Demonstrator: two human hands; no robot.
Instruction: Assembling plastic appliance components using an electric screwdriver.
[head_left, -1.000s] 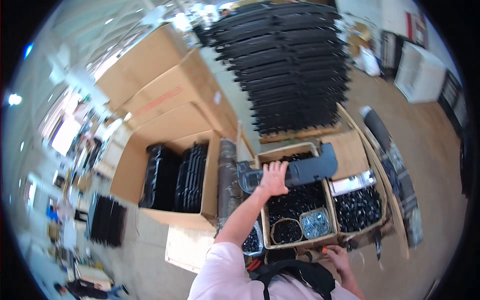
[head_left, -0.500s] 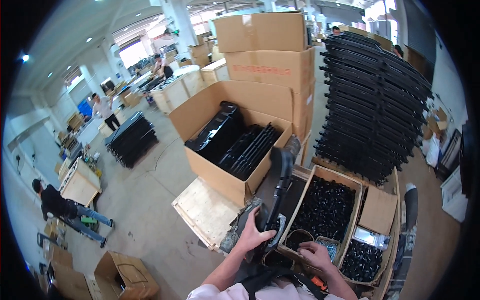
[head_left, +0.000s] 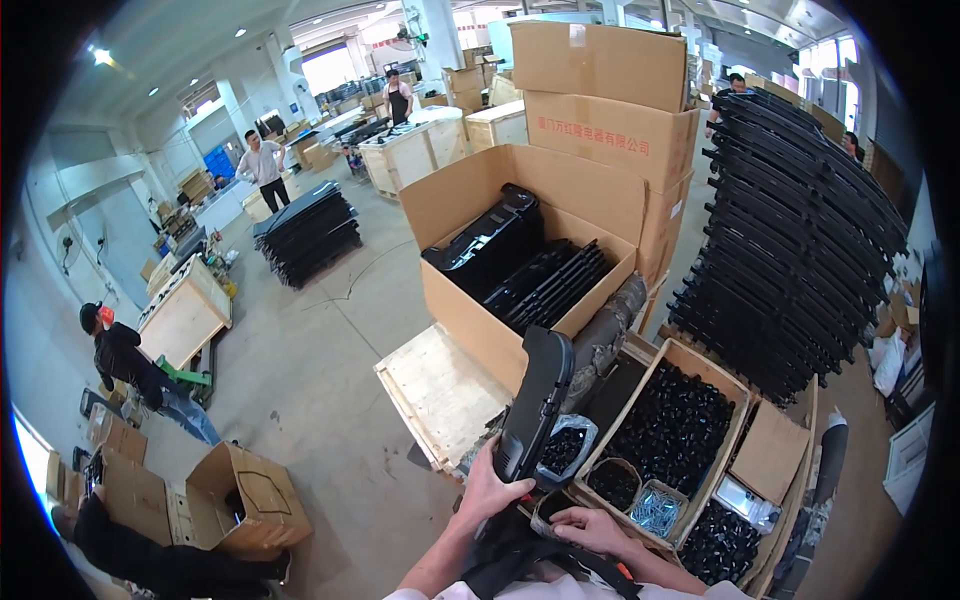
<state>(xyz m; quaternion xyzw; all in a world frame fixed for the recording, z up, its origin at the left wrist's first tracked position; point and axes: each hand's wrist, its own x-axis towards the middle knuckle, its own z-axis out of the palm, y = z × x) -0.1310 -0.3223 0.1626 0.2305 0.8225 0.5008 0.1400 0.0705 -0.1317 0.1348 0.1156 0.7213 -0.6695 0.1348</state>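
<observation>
My left hand (head_left: 487, 492) is closed around the lower part of a long black plastic part (head_left: 540, 405), which stands tilted with its upper end away from me. To its right, my right hand (head_left: 592, 530) has curled fingers by the rim of a small dark container (head_left: 546, 512); whatever is in the fingertips is hidden. Beside the black part is a plastic-lined tub of small black pieces (head_left: 568, 445). Right of my hands are a round cardboard tub of black pieces (head_left: 612, 484) and a small box of silvery screws (head_left: 657, 508).
A wooden-edged tray of small black parts (head_left: 672, 420) lies at right. An open carton (head_left: 470, 320) holding black panels stands ahead, before stacked cartons (head_left: 610, 140). A tall stack of black panels (head_left: 790, 240) rises at right. Several people are about; one bends by a carton (head_left: 255, 500) at lower left.
The view has turned left. The black part has come nearer and tilted in my left hand. My right hand has moved from the round tub toward the small dark container.
</observation>
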